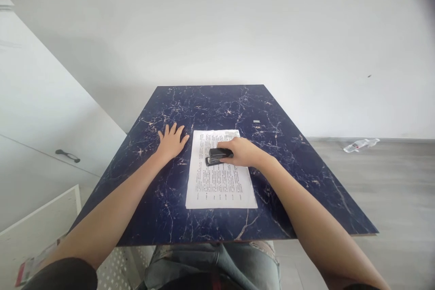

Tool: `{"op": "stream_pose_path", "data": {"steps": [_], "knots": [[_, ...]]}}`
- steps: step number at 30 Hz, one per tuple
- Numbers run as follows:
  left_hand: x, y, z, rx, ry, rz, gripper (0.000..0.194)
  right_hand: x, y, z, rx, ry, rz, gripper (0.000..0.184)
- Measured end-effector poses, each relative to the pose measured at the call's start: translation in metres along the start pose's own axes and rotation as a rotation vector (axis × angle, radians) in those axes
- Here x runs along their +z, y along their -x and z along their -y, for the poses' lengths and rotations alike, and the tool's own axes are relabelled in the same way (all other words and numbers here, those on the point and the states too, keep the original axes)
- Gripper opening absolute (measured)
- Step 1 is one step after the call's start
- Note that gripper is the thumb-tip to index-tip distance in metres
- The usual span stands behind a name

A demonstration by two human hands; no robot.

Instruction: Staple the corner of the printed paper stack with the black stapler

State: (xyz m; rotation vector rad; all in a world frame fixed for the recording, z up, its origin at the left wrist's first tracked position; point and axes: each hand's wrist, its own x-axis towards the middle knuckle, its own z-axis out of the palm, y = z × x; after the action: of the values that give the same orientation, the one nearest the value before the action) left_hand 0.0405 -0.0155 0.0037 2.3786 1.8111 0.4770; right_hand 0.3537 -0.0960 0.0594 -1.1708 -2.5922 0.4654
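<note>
A printed white sheet of paper [220, 181] lies in the middle of a dark blue marbled table [210, 104]. On the upper part of the sheet sits a black stapler [217, 155]. My right hand [242, 152] is wrapped round the stapler's right end. My left hand [171, 141] rests flat on the table just left of the sheet, fingers spread, holding nothing.
A small grey strip, perhaps staples [256, 121], lies on the table beyond the sheet. A white cabinet with a black handle [67, 155] stands at the left. A plastic bottle [360, 145] lies on the grey floor by the white wall at the right.
</note>
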Motion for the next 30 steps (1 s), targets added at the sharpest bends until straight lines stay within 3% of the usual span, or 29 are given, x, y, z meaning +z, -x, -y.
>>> {"op": "stream_pose_path", "data": {"steps": [4, 9, 14, 18, 20, 21, 23, 25, 27, 30], "knots": [[0.005, 0.001, 0.008, -0.003, -0.050, 0.065, 0.068, -0.029, 0.027, -0.032, 0.082, -0.088, 0.111, 0.011], [0.003, 0.000, 0.009, -0.004, -0.103, 0.096, 0.073, -0.064, 0.069, -0.077, 0.296, -0.118, 0.225, 0.025], [0.003, -0.002, 0.006, -0.039, -0.168, 0.127, 0.072, -0.075, 0.082, -0.085, 0.388, -0.209, 0.319, 0.050], [0.004, -0.001, 0.006, -0.038, -0.176, 0.123, 0.072, -0.079, 0.091, -0.093, 0.310, -0.425, 0.292, 0.069], [0.004, -0.001, 0.006, -0.032, -0.179, 0.114, 0.072, -0.078, 0.099, -0.109, 0.297, -0.474, 0.086, 0.056], [0.004, -0.002, 0.006, -0.030, -0.179, 0.112, 0.072, -0.075, 0.102, -0.120, 0.361, -0.461, -0.111, 0.044], [0.004, -0.002, 0.006, -0.029, -0.177, 0.113, 0.072, -0.064, 0.108, -0.146, 0.606, -0.387, -0.575, 0.035], [0.004, -0.002, 0.006, -0.031, -0.179, 0.114, 0.071, -0.049, 0.111, -0.171, 0.843, -0.311, -0.885, 0.042], [0.003, -0.002, 0.006, -0.030, -0.186, 0.112, 0.070, -0.035, 0.112, -0.191, 0.941, -0.281, -0.963, 0.043], [0.004, -0.002, 0.007, -0.028, -0.182, 0.116, 0.071, -0.023, 0.110, -0.207, 0.956, -0.258, -0.933, 0.039]]}}
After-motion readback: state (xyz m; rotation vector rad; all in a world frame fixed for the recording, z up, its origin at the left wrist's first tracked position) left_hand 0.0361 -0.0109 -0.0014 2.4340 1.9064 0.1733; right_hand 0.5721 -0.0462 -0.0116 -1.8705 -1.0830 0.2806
